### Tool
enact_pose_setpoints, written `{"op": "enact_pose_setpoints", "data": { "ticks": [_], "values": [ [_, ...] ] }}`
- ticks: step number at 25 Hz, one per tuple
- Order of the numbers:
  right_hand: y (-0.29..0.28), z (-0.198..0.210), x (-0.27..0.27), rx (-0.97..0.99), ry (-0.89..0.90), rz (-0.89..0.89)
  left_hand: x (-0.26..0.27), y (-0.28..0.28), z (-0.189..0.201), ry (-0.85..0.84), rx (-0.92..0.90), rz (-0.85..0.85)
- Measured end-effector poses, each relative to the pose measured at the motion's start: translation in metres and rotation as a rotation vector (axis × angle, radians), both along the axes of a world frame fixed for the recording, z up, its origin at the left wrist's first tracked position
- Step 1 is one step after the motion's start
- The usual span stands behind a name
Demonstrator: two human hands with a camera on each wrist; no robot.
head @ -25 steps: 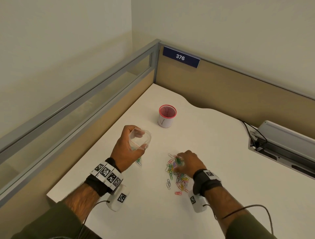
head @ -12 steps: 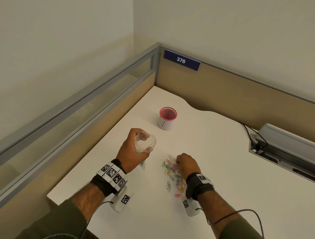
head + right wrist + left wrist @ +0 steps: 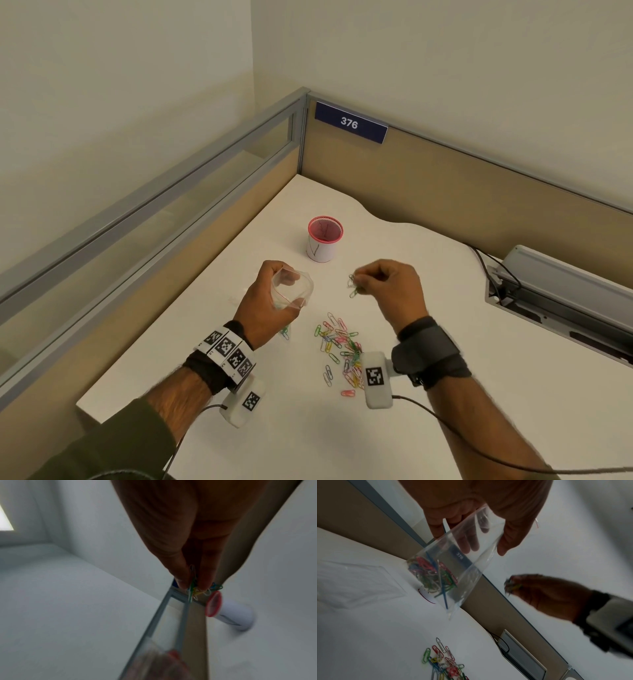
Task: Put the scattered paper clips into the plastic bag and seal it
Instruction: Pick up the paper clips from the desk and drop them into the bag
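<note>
My left hand (image 3: pixel 274 305) holds a clear plastic bag (image 3: pixel 293 287) by its open mouth above the desk. The left wrist view shows the bag (image 3: pixel 467 555) hanging down with several coloured paper clips (image 3: pixel 433 574) at its bottom. My right hand (image 3: pixel 383 287) is raised to the right of the bag and pinches a small bunch of paper clips (image 3: pixel 352 286) between thumb and fingertips; the right wrist view shows these pinched clips (image 3: pixel 197 589) too. A heap of coloured paper clips (image 3: pixel 339 346) lies on the white desk (image 3: pixel 445 359) below my hands.
A white cup with a red rim (image 3: pixel 323 240) stands behind my hands. Low partition walls (image 3: pixel 445 178) close the desk at the back and left. A cable tray with a raised lid (image 3: pixel 561 291) sits at the right. A flat clear sheet (image 3: pixel 356 582) lies on the desk to the left.
My right hand has lifted off the heap with a pinch of clips and risen toward the bag's mouth. The left hand has kept the bag open in about the same place.
</note>
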State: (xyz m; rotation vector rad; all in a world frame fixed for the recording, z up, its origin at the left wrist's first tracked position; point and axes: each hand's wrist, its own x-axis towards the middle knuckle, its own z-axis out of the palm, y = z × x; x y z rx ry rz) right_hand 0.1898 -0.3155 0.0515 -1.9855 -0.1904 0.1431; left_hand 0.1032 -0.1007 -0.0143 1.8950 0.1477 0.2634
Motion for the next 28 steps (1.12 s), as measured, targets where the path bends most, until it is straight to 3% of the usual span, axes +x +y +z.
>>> {"op": "enact_pose_setpoints", "data": {
  "ticks": [5,12,17,19,20,22,25,28],
  "values": [
    [0.040,0.047,-0.018,0.012,-0.107,0.168,0.003,-0.009,0.003,-0.010,0.015,-0.022],
    [0.072,0.041,-0.036,-0.364,-0.291,0.380,0.003,-0.012,0.010,-0.025,-0.013,-0.045],
    [0.049,0.055,-0.025,-0.144,-0.358,0.269,-0.001,-0.010,0.008,-0.048,-0.034,-0.038],
    [0.027,0.036,-0.007,-0.096,-0.282,0.162,-0.003,-0.008,0.007,-0.054,-0.059,-0.034],
    [0.014,0.015,0.003,-0.162,-0.227,0.114,-0.004,-0.006,0.006,-0.060,-0.066,-0.033],
    [-0.013,-0.039,0.014,-0.475,-0.092,0.065,-0.008,-0.001,0.006,-0.062,-0.074,-0.026],
    [-0.039,-0.111,-0.002,-0.808,0.143,0.162,-0.014,0.007,0.006,-0.065,-0.071,-0.004],
    [-0.036,-0.138,-0.026,-0.922,0.126,0.277,-0.018,0.014,0.004,-0.067,-0.069,0.018]
  ]
}}
